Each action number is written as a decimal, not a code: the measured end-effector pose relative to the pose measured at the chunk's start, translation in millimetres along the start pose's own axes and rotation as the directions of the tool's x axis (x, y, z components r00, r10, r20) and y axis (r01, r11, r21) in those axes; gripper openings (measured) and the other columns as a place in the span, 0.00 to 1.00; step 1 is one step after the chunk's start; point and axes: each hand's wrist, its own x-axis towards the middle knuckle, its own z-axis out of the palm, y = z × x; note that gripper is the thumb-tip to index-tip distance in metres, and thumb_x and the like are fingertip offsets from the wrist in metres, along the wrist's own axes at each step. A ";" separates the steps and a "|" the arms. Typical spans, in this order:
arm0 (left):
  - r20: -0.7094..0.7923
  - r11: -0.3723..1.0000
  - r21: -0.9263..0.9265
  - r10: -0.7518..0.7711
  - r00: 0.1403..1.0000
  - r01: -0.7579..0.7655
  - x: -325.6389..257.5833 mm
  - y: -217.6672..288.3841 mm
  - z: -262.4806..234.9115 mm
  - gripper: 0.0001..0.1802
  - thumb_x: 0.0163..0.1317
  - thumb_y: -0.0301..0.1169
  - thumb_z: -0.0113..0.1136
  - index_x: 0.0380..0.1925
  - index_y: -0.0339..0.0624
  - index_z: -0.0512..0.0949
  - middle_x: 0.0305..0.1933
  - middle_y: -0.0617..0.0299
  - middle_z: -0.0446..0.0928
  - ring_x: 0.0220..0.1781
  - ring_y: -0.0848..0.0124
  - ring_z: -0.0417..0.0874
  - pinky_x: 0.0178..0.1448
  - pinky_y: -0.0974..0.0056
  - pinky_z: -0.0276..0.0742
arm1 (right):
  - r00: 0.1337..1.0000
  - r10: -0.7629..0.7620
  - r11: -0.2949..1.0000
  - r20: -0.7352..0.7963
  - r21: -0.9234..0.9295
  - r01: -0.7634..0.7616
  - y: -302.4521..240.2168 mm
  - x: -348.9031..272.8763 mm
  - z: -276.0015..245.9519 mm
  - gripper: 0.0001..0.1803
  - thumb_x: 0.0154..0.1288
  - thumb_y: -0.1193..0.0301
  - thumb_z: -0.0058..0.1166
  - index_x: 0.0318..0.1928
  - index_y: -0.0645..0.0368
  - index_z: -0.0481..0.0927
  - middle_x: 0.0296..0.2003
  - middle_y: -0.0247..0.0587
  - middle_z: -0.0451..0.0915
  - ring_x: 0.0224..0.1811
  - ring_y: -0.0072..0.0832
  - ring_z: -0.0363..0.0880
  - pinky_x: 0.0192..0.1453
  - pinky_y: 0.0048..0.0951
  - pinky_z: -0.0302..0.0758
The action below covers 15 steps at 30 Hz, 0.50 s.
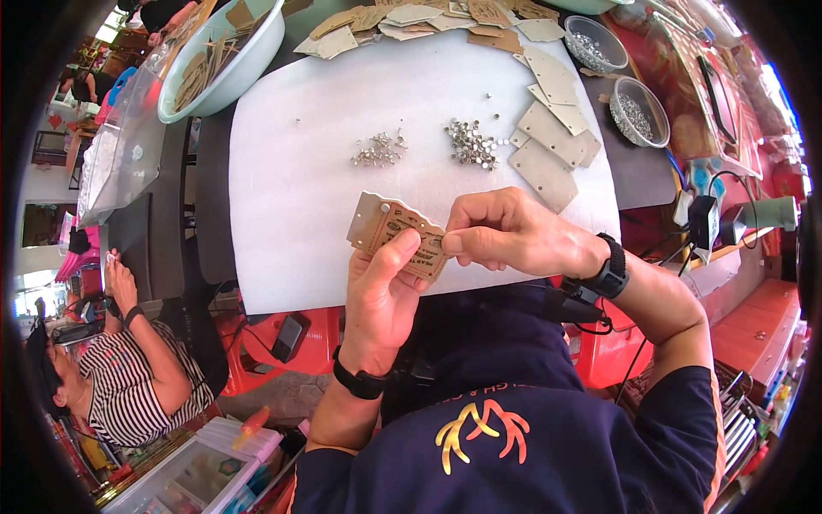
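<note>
My left hand (377, 295) holds a brown printed card (402, 230) over the near part of the white sheet, thumb on its face. A paler piece (363, 218) shows behind the card's upper left end, and a silver stud (385, 207) sits near that end. At the card's right edge the thumb and index finger of my right hand (509, 230) are pinched together; whatever is between them is hidden. Beyond my hands lie a heap of tiny silver pins (378, 151) and, to its right, a heap of small silver caps (473, 144).
Pale cards with holes (548, 133) overlap along the right of the white sheet (291, 214); more cards (411, 15) pile at the back. Two bowls of metal bits (638, 116) stand right. A pale basin (267, 56) is at far left; a person in stripes (145, 381) sits left.
</note>
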 end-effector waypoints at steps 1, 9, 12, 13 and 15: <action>0.001 1.000 -0.002 0.001 1.000 -0.001 1.0 -0.7 -0.5 0.13 0.66 0.28 0.57 0.50 0.46 0.75 0.45 0.66 0.79 0.45 0.75 0.79 0.48 0.66 0.76 | 1.000 -0.008 0.999 -0.011 -0.045 0.007 0.2 1.3 0.0 0.11 0.71 0.67 0.54 0.37 0.62 0.80 0.25 0.29 0.78 0.23 0.13 0.69 0.26 0.20 0.66; -0.191 0.960 0.238 0.194 0.962 -0.146 7.2 1.7 0.2 0.12 0.65 0.31 0.62 0.48 0.45 0.78 0.39 0.70 0.80 0.34 0.82 0.76 0.32 0.73 0.66 | 0.911 -0.396 0.720 -0.119 -0.655 0.228 -8.6 6.2 -46.9 0.10 0.65 0.69 0.61 0.44 0.60 0.82 0.29 0.30 0.81 0.25 0.16 0.73 0.31 0.21 0.71; -0.186 0.962 0.225 0.200 0.962 -0.156 7.5 3.5 -6.4 0.13 0.65 0.31 0.62 0.49 0.45 0.77 0.39 0.69 0.79 0.34 0.82 0.76 0.31 0.73 0.66 | 0.841 -0.454 0.500 -0.294 -0.866 -0.033 -25.8 4.2 -76.6 0.08 0.61 0.69 0.58 0.38 0.59 0.82 0.31 0.42 0.83 0.32 0.37 0.82 0.38 0.34 0.78; -0.182 0.962 0.223 0.202 0.962 -0.159 8.2 3.7 -7.7 0.13 0.65 0.31 0.62 0.49 0.45 0.77 0.39 0.69 0.79 0.34 0.82 0.77 0.31 0.73 0.66 | 0.799 -0.545 0.338 -0.254 -0.939 -0.068 -26.2 3.5 -87.5 0.07 0.60 0.70 0.57 0.36 0.59 0.82 0.31 0.43 0.82 0.33 0.40 0.82 0.38 0.35 0.78; -0.148 0.968 0.204 0.178 0.973 -0.146 7.8 4.5 -13.3 0.13 0.66 0.29 0.61 0.50 0.44 0.77 0.42 0.68 0.80 0.39 0.80 0.79 0.37 0.71 0.71 | 0.817 -0.523 0.320 -0.244 -0.944 -0.077 -22.1 3.5 -99.9 0.06 0.60 0.70 0.56 0.35 0.59 0.81 0.32 0.43 0.82 0.34 0.42 0.82 0.39 0.37 0.77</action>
